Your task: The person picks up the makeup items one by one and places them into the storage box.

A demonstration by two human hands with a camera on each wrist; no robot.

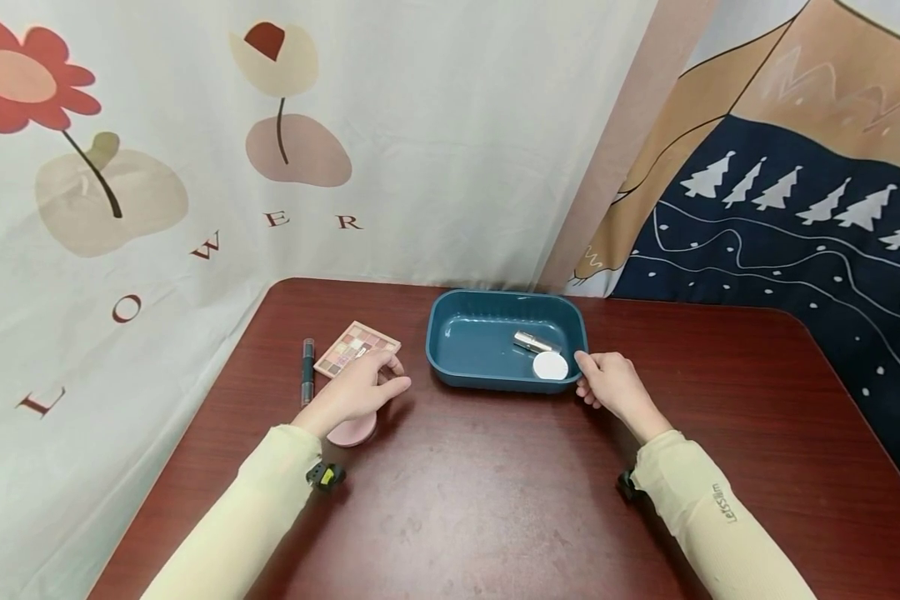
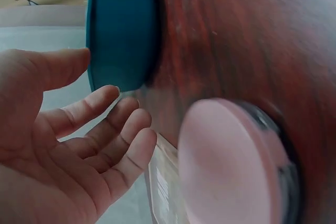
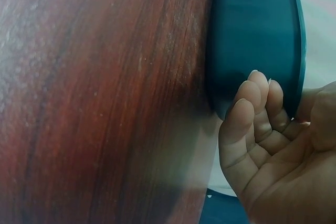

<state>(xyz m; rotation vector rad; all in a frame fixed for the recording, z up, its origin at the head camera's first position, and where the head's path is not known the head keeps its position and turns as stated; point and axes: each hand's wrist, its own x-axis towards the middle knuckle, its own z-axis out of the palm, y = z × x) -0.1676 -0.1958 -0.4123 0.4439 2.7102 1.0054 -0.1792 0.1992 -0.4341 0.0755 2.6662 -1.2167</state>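
Observation:
A blue tray [image 1: 480, 382] stands near the far side of the table, with a silver lipstick tube [image 1: 534, 342] and a round white compact [image 1: 551, 365] inside. My right hand [image 1: 613, 385] pinches the tray's near right corner, thumb over the rim and fingers against the outer wall in the right wrist view. My left hand [image 1: 362, 385] hangs over the table left of the tray, fingers loosely bent, holding nothing. Beyond it lies an eyeshadow palette [image 1: 351, 343], partly covered by the hand. A round pink compact [image 2: 220, 161] sits below the wrist.
A dark pen-like stick [image 1: 307, 367] lies left of the palette. The brown wooden table [image 1: 480, 492] reaches back to a white curtain [image 1: 435, 125] printed with flowers and letters. A dark blue and tan cloth [image 1: 765, 242] hangs at the right.

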